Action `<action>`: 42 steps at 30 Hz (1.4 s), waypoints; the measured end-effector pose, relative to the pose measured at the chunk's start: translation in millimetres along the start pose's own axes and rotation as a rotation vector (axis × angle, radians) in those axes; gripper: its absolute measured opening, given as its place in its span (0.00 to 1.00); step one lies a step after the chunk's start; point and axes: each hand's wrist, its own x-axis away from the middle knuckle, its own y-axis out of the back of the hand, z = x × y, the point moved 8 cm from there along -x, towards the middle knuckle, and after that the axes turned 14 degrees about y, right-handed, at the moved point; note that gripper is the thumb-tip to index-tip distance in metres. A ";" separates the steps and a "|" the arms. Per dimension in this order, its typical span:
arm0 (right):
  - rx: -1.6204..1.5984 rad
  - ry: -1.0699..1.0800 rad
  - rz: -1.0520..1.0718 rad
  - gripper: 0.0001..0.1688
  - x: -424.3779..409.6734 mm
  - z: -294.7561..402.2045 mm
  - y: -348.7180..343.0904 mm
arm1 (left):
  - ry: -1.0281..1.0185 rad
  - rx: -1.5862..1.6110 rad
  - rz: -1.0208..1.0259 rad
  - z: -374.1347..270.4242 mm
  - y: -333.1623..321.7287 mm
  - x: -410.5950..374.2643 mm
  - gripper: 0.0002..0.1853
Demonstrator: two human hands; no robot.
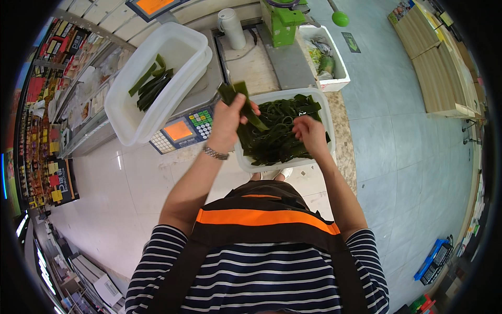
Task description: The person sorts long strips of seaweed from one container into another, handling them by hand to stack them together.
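My left hand (230,117) is closed around a few flat dark green strips of kelp (256,121), whose ends stick out above and below the fingers. It hangs over the left side of a white plastic tub (332,135). A tangled heap of glossy kelp strips (276,139) fills that tub. Over the heap's right part hovers my right hand (310,133), fingers curled and slightly blurred; whether a strip is between them is hard to see. To the left, a stacked pair of white tubs (178,37) tilts on the scale, with several kelp strips (155,92) inside the upper one.
A weighing scale's keypad and lit display (180,131) face me below the stacked tubs. Behind the kelp tub stand a white flask (232,29) and a green machine (284,29). A foam box of vegetables (335,80) is at the right. Stocked shelves (37,129) line the left.
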 end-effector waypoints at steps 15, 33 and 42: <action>0.961 0.793 0.635 0.25 -14.1 24.4 -154.1 | -0.194 -0.848 -0.538 -195.5 207.6 -37.1 0.16; 1.028 0.635 0.553 0.16 -28.2 27.3 -60.5 | -0.520 -1.712 0.214 99.5 -0.9 20.5 0.08; 0.541 0.607 0.248 0.15 -2.0 68.4 -47.4 | -0.580 -1.795 0.161 104.7 3.1 -12.3 0.04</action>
